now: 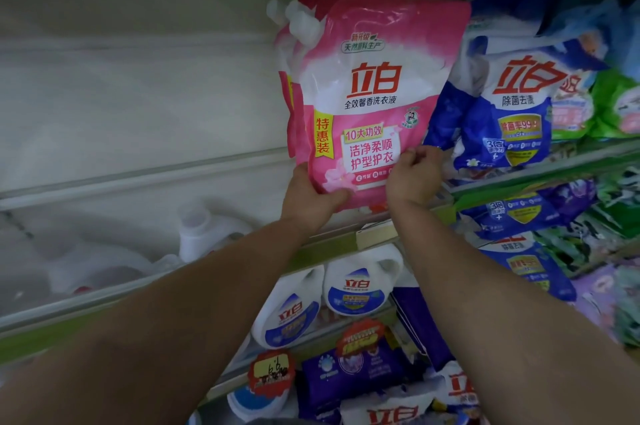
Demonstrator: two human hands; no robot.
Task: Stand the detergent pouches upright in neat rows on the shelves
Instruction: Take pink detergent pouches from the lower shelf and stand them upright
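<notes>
A pink detergent pouch [374, 92] stands upright on the white shelf [145, 178], its white spout cap at the top left. A second pink pouch [289, 78] stands right behind it, mostly hidden. My left hand [311, 197] grips the front pouch's lower left corner, thumb on its face. My right hand [414, 173] pinches its lower right edge with curled fingers. Blue detergent pouches [512, 105] stand crowded to the right of it.
Left of the pink pouches the white shelf is bare. A white bottle [197, 230] lies on the shelf below. White and blue detergent jugs [356, 286] and purple packs [349, 376] sit lower down. More blue and green pouches [616, 102] fill the right shelves.
</notes>
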